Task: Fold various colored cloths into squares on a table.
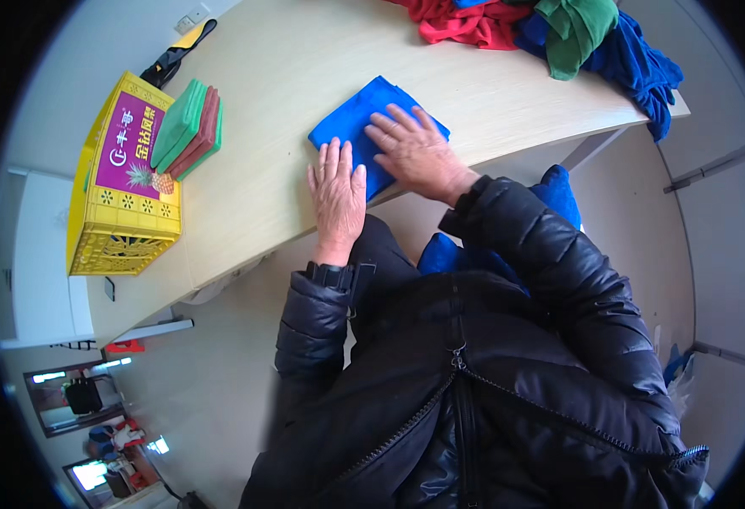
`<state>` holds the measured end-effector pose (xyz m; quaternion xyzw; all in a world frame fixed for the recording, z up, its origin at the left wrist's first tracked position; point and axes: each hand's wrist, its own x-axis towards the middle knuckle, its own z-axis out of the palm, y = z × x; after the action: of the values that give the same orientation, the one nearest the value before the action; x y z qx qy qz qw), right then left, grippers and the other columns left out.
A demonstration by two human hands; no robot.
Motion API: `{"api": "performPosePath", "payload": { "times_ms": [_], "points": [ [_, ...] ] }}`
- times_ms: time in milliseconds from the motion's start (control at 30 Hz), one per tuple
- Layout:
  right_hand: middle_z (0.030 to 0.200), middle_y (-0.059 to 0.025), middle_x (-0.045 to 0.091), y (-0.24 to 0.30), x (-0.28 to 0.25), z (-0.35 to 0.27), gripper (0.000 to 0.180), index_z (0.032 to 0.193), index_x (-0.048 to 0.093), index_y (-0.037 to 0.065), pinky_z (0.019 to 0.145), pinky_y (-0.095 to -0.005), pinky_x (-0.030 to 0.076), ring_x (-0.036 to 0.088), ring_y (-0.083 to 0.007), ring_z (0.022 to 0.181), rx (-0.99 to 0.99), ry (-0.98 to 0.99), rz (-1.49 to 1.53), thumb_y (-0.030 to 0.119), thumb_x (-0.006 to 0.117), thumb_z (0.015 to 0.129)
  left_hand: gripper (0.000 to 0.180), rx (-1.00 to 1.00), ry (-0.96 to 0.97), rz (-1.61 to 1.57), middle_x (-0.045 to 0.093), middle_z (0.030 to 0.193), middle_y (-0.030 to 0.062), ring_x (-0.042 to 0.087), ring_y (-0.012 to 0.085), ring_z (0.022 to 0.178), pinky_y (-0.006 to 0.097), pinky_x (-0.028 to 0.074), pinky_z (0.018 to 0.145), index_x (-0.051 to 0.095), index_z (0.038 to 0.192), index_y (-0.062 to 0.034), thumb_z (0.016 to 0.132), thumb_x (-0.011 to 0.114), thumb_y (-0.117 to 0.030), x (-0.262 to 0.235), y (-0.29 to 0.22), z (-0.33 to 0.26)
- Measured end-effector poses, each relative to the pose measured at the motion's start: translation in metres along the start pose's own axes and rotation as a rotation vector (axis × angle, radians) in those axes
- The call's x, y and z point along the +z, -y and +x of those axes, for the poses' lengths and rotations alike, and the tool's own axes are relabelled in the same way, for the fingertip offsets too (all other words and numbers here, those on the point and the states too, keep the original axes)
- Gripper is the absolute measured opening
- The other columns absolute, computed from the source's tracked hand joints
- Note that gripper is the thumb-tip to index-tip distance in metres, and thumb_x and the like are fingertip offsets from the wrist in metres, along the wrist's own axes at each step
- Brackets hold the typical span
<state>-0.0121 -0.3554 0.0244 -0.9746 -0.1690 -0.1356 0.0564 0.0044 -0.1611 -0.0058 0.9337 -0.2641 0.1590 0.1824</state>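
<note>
Left hand and right hand lie flat, apart, covering part of the blue cloth at twelve o'clock; yellow crate at ten, cloth heap at one. The blue cloth's far corner points to twelve; long axis unclear.

The table has a smooth, pale wood-look top with a soft sheen. The folded cloth on it is matt, soft-looking fabric. At the table's left end, the crate is moulded plastic; nearby towels look matt. Below the table's near edge, the jacket is shiny padded fabric, its zip metallic.
</note>
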Motion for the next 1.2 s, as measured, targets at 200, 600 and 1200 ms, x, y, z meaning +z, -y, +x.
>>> {"api": "performPosePath", "payload": {
  "times_ms": [200, 600, 1200],
  "points": [
    [0.157, -0.0094, 0.041, 0.009, 0.024, 0.011, 0.055, 0.148, 0.048, 0.011, 0.121, -0.0507, 0.021, 0.032, -0.0312, 0.148, -0.042, -0.064, 0.160, 0.044, 0.040, 0.105, 0.055, -0.034, 0.013, 0.049, 0.034, 0.160, 0.0149, 0.028, 0.0321, 0.149, 0.055, 0.019, 0.121, 0.039, 0.151, -0.0023, 0.106, 0.041, -0.033, 0.005, -0.007, -0.007],
    [0.161, -0.0091, 0.036, -0.033, 0.017, 0.010, 0.058, 0.153, 0.041, 0.012, 0.122, -0.0513, 0.020, 0.030, -0.0312, 0.149, 0.107, -0.020, 0.046, 0.045, 0.040, 0.105, 0.054, -0.035, -0.001, 0.159, 0.035, 0.159, 0.0143, 0.030, 0.0303, 0.148, 0.055, 0.019, 0.121, 0.040, 0.150, -0.0022, 0.104, 0.043, -0.030, 0.000, -0.007, -0.009],
    [0.159, -0.0086, 0.039, -0.030, 0.033, 0.070, 0.061, 0.152, 0.043, 0.015, 0.120, -0.0510, 0.023, 0.030, -0.0301, 0.149, 0.060, 0.057, 0.051, 0.050, 0.039, 0.102, 0.056, -0.128, 0.109, 0.106, 0.031, 0.162, 0.0129, 0.026, 0.0303, 0.150, 0.052, 0.020, 0.122, 0.036, 0.154, -0.0090, 0.101, 0.044, -0.028, 0.014, 0.021, 0.039]
  ]
}}
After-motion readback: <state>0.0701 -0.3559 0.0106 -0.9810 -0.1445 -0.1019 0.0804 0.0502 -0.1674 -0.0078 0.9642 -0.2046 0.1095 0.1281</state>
